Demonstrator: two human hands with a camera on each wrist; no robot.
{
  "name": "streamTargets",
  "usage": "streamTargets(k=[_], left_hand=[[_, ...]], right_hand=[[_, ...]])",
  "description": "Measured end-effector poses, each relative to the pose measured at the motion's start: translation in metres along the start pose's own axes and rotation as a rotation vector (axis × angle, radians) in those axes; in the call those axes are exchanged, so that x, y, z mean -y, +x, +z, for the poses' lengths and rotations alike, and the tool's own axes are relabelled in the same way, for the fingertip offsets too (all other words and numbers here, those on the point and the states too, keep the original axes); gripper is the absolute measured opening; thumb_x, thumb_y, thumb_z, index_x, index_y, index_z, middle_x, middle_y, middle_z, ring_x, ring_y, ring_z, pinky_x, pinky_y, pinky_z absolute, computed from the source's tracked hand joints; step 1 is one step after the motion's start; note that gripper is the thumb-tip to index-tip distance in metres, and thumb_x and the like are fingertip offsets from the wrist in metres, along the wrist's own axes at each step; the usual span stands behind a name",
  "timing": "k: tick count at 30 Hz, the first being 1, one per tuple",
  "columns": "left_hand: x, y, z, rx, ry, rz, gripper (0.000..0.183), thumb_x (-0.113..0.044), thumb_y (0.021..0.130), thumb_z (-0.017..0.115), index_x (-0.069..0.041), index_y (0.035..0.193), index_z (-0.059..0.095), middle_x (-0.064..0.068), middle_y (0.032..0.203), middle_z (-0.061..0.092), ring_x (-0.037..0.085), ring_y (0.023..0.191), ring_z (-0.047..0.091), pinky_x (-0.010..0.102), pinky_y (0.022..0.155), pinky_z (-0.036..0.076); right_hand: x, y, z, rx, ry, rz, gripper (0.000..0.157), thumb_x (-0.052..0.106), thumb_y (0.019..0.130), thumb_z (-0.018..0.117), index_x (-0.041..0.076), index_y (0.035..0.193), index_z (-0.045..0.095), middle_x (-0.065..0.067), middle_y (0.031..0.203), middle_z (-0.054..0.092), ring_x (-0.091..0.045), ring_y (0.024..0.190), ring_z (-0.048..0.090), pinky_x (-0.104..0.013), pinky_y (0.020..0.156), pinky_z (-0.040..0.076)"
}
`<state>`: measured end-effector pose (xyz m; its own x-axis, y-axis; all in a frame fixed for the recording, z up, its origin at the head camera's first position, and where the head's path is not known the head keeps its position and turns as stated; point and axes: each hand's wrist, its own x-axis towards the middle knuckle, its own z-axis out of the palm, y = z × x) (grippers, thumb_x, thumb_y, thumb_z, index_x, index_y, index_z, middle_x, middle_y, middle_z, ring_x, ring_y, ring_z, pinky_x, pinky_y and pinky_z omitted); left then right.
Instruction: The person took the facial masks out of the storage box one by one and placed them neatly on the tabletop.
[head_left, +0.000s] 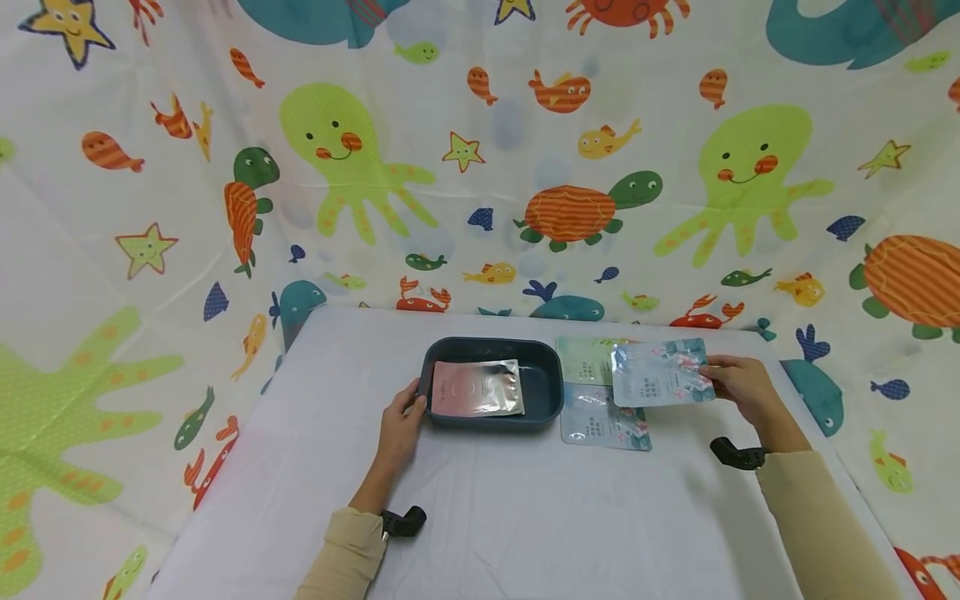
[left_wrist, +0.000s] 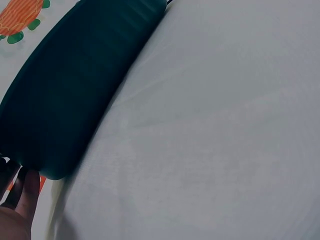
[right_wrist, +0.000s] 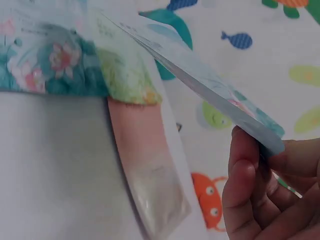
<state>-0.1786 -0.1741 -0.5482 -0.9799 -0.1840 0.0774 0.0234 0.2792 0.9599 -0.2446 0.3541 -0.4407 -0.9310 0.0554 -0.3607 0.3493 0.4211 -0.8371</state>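
Observation:
A dark teal tray point(head_left: 542, 383) stands on the white table, and a shiny pink sachet point(head_left: 476, 387) lies inside it. My left hand point(head_left: 397, 427) holds the tray's left end, thumb and fingers at its rim. To the tray's right, my right hand point(head_left: 742, 390) pinches a pale blue flowered sachet point(head_left: 652, 377) by its right edge, raised and tilted above the table. Under and beside it lie a green sachet point(head_left: 583, 358) and another blue flowered sachet point(head_left: 600, 417). The right wrist view also reveals a pink sachet point(right_wrist: 147, 165) adjoining the green one; from the head it is hidden.
White cloth covers the table point(head_left: 525, 508). A curtain point(head_left: 465, 225) printed with sea animals hangs behind the table and along its sides. Each wrist wears a black strap with a small camera point(head_left: 405, 522).

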Motion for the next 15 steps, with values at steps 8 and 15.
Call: streamTargets(k=[8,15], left_hand=[[-0.008,-0.001,0.000,0.006,0.005,-0.009,0.046,-0.016,0.102,0.048,-0.001,0.145,0.043,0.020,0.144,0.050,0.033,0.130,0.050,0.048,0.105,0.045],[-0.002,0.000,0.002,-0.007,-0.009,0.000,0.045,-0.016,0.102,0.050,-0.002,0.145,0.044,0.019,0.142,0.052,0.033,0.130,0.050,0.051,0.105,0.044]], right_hand=[[-0.025,0.003,-0.022,0.038,-0.033,0.069,0.064,0.027,0.101,0.051,-0.009,0.148,0.026,0.002,0.101,0.061,-0.014,0.085,0.064,-0.021,0.081,0.057],[-0.054,0.003,-0.040,0.077,-0.051,0.117,0.068,0.028,0.101,0.050,-0.013,0.147,0.022,0.008,0.095,0.059,-0.012,0.085,0.059,-0.020,0.077,0.055]])
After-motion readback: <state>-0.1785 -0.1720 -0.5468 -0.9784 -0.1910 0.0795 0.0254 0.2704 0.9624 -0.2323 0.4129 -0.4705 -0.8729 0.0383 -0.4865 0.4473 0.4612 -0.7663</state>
